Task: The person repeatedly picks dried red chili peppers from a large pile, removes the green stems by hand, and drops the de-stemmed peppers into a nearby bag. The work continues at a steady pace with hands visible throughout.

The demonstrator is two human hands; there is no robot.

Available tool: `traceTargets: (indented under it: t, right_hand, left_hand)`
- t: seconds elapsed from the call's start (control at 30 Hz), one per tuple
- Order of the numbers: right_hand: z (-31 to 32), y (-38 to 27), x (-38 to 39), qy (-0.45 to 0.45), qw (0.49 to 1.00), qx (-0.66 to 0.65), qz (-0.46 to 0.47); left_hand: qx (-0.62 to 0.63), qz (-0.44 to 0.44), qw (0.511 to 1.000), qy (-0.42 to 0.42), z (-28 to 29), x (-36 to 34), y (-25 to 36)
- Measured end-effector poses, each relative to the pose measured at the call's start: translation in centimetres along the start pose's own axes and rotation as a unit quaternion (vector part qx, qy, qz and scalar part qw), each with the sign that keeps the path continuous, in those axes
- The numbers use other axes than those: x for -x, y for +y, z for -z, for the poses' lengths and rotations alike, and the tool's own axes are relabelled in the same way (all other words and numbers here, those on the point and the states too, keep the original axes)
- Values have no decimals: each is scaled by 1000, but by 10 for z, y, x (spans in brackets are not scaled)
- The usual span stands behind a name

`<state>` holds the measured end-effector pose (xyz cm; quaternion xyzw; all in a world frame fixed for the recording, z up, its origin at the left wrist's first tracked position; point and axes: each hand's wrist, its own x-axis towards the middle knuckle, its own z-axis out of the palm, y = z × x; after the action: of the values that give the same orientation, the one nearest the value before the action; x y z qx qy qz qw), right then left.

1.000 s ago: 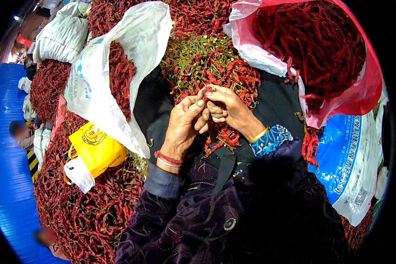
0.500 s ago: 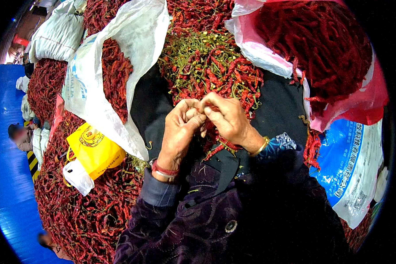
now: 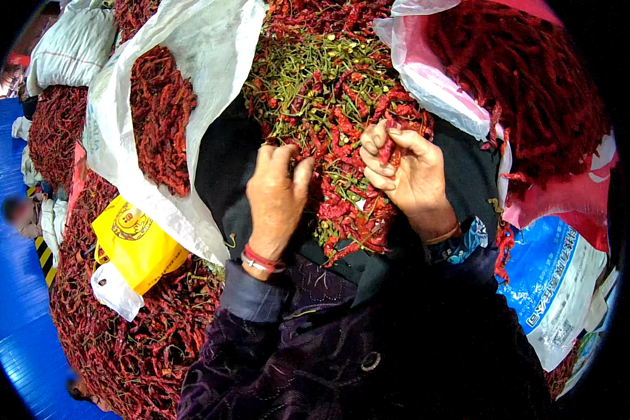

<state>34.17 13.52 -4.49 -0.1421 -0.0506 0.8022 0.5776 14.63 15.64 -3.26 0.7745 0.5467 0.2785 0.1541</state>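
Observation:
Between the thumb and fingers of my right hand [image 3: 418,175] is a dried red chili pepper [image 3: 388,148], pinched over the right side of the pile. My left hand [image 3: 276,199] hovers at the pile's left edge, back up, with thumb and fingers apart and nothing visible in it; its fingertips are partly hidden. In front of me lies a heap of loose red chilies [image 3: 343,126] mixed with green-yellow stems [image 3: 294,70]. The heap rests on dark cloth [image 3: 224,157] over my lap.
An open white sack [image 3: 220,42] with red chilies stands at left. At right, a pink-lined sack [image 3: 556,203] brims with darker chilies, above a blue and white bag [image 3: 549,273]. A yellow bag [image 3: 136,238] lies on more chilies. People sit near blue flooring [image 3: 7,231] far left.
My hands, together over the pile before, have parted. The left moved slightly down and left and opened; the right moved right and turned, now showing a red chili in its fingers.

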Motion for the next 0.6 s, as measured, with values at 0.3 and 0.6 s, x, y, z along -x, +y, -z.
traceTargets:
  t: [0.3, 0.6]
  right_hand:
    - [-6, -2, 0, -14, 995, 92, -32]
    - [-38, 22, 10, -76, 679, 674, 281]
  left_hand:
    - [259, 220, 935, -102, 1, 8, -17]
    - [459, 318, 830, -18, 37, 33, 13]
